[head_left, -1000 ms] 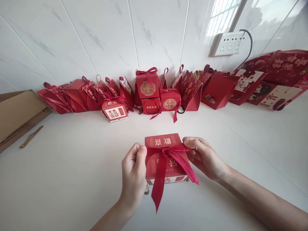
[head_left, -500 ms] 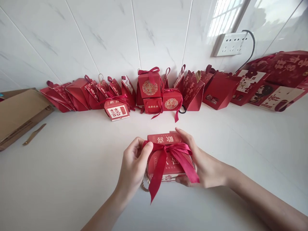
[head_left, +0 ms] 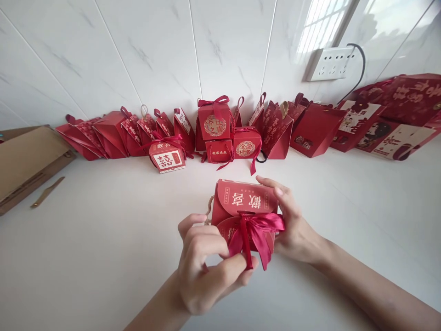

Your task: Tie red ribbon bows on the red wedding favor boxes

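A red gift box point(head_left: 244, 195) with pale lettering is tilted above the white counter, in front of me. My right hand point(head_left: 289, 220) grips its right side, thumb near the top edge and the other fingers partly hidden behind it. Across the front sits a bow of magenta satin ribbon point(head_left: 263, 230). My left hand point(head_left: 210, 264) is closed at the box's lower front, its fingertips pinching a strand of that ribbon. A twisted cord handle point(head_left: 208, 209) shows at the box's left side, just above my left fingers.
Several red gift boxes line the tiled wall, among them a bow-tied one point(head_left: 167, 158) and a stacked one point(head_left: 214, 122). At left are a brown cardboard box point(head_left: 31, 161) and a folding knife or similar thin brown item point(head_left: 47, 193). A power strip point(head_left: 330, 63) is on the wall.
The gift box has tipped so its upper flap faces me more. My left hand has moved from the bow's left loop down and right to a hanging strand.
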The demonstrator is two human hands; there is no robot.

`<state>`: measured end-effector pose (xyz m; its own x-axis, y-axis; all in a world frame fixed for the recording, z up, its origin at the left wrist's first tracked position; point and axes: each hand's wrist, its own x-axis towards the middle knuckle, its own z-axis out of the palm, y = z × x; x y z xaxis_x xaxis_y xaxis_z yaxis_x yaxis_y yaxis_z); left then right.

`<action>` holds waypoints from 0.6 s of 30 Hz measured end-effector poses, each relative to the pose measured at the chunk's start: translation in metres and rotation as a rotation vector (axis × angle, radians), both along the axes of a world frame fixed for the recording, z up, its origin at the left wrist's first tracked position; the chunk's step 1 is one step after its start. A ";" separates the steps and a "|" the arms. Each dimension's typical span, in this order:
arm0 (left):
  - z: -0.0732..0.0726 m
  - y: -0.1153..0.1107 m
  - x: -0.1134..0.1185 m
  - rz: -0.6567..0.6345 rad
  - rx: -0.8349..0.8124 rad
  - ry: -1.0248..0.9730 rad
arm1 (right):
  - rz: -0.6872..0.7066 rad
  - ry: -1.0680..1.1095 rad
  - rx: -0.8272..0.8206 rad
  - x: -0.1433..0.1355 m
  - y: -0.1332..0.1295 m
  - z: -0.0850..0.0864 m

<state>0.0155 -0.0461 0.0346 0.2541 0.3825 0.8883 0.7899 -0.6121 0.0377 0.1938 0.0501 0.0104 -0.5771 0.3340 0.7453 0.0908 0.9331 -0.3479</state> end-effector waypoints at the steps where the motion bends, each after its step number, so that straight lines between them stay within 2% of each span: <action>1: 0.000 -0.001 0.000 0.011 0.006 -0.001 | 0.001 -0.002 -0.009 0.000 -0.001 0.001; 4: 0.001 -0.001 -0.001 0.009 0.022 0.001 | 0.000 0.009 -0.010 0.000 -0.001 0.001; 6: 0.001 0.001 -0.002 0.002 -0.006 -0.079 | -0.005 0.030 -0.007 0.000 0.000 -0.001; 8: 0.001 0.006 -0.005 0.070 -0.115 -0.287 | -0.016 0.046 -0.013 0.000 0.001 -0.004; 11: 0.000 0.018 -0.012 0.266 -0.443 -0.715 | -0.039 0.071 -0.097 0.001 0.002 -0.006; 12: -0.001 0.022 -0.015 0.311 -0.547 -0.815 | -0.059 0.106 -0.194 0.001 0.004 -0.005; 14: -0.006 0.030 -0.021 0.341 -0.668 -0.879 | -0.109 0.220 -0.536 0.001 0.007 -0.001; 16: -0.012 0.034 -0.026 0.328 -0.678 -0.755 | -0.117 0.373 -0.977 0.002 0.011 0.007; 18: -0.019 0.035 -0.030 0.292 -0.625 -0.534 | -0.036 0.545 -1.329 0.005 0.014 0.018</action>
<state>-0.0146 -0.0109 0.0154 -0.3210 0.8243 0.4664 0.6926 -0.1315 0.7093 0.1990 0.0643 0.0286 -0.3032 0.9529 -0.0036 -0.3184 -0.1049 -0.9421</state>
